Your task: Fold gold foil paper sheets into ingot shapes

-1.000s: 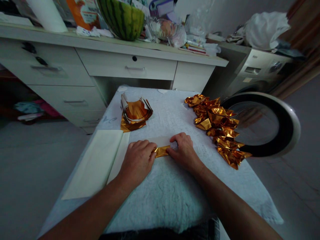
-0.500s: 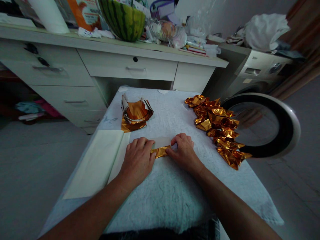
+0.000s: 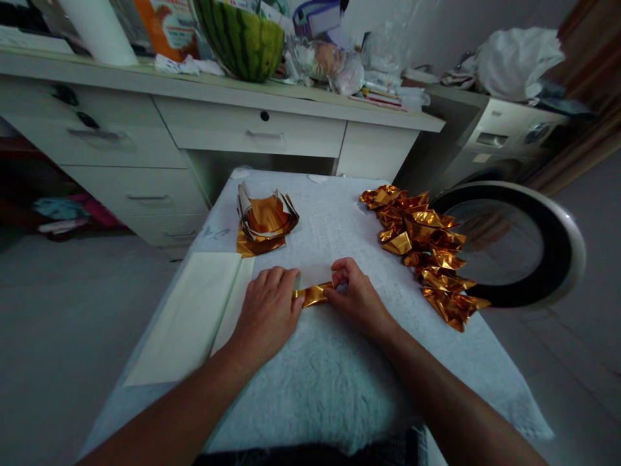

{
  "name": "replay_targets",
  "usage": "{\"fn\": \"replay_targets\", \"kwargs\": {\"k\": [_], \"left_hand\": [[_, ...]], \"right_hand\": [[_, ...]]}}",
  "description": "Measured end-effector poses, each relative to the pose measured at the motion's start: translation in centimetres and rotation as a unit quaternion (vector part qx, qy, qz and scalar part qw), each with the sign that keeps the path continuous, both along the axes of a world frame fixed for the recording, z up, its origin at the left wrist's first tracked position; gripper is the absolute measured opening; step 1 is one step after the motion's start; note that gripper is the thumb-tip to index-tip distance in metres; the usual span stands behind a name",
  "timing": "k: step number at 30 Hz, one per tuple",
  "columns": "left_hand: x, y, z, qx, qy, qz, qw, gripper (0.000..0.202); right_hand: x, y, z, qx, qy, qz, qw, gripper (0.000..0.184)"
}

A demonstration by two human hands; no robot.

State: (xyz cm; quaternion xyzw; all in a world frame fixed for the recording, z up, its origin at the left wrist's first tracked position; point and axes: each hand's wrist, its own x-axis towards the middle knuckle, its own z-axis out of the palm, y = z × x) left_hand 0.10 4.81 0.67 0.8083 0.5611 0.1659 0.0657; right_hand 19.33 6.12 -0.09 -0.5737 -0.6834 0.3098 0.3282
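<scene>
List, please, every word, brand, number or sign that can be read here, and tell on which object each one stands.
No text is readable.
Orange package: printed label, too blurred.
Washing machine: small panel mark, too small.
Gold strip: no lettering visible.
</scene>
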Motion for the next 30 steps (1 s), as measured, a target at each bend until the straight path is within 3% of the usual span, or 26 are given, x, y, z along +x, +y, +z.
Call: {"fn": "replay_targets", "kwargs": {"k": [4,9,14,18,22,26,30], "left_hand": [[-0.2,0.0,-0.4,0.012,-0.053,0.008,0.998,0.044],[-0.6,0.4,-0.7,-0.012,-0.221,0.034,0.975,0.067],[-0.8,0.7,-0.2,-0.152,-0.434,0.049,0.887,0.078],[-0.8,0.7,0.2,-0.177,-0.531,0.065,0.826,0.081],[-0.7,0.7,0.5,-0.197,-0.575,0.105,0.787,0.078],[-0.6,0.7,0.8,-0.258,-0.607,0.07,0.748,0.061],[-0.6,0.5,0.8,-0.238,-0.596,0.045,0.766,0.054]], "right_hand": [[-0.1,0.0,0.0,-0.029,0.132,0.022,0.991,0.035],[0.0,-0.2,0.8,-0.075,0.272,0.049,0.958,0.035],[0.4,-0.2,1.3,-0.115,0.341,0.055,0.931,0.031],[0.6,-0.1,1.4,-0.131,0.397,0.072,0.906,0.029],[0.5,0.0,1.4,-0.155,0.444,0.072,0.88,0.028],[0.5,0.0,1.2,-0.147,0.445,0.068,0.881,0.027],[0.5,0.0,1.3,-0.168,0.44,0.065,0.88,0.027]]}}
